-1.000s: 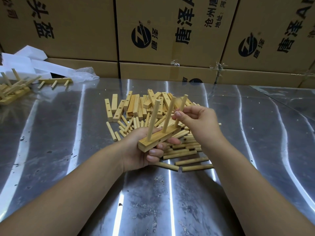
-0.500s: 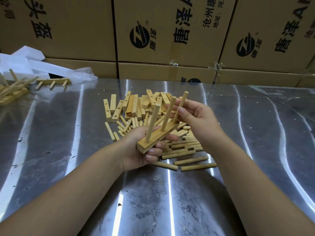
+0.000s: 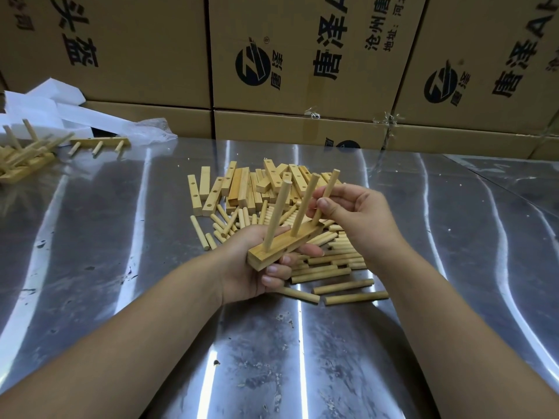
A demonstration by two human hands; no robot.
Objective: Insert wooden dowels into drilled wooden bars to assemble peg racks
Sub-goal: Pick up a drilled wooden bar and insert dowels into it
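Observation:
My left hand (image 3: 251, 267) grips a drilled wooden bar (image 3: 282, 246) from below, held above the metal table. Three dowels stand in the bar, tilted to the upper right. My right hand (image 3: 354, 216) pinches the far right dowel (image 3: 328, 189) between thumb and fingers, near the bar's far end. The near dowel (image 3: 276, 216) and the middle dowel (image 3: 304, 204) stand free of both hands. Behind the hands lies a heap of loose drilled bars (image 3: 242, 189), and under my right hand a heap of loose dowels (image 3: 335, 267).
The work surface is a shiny metal table (image 3: 106, 237). Finished peg racks (image 3: 27, 158) lie piled at the far left, with one more rack (image 3: 99, 143) beside them. White packing pieces (image 3: 45, 107) and stacked cardboard boxes (image 3: 302, 55) close off the back.
My right hand has shifted its pinch along the far right dowel while my left hand keeps the bar almost still. The view has tilted slightly.

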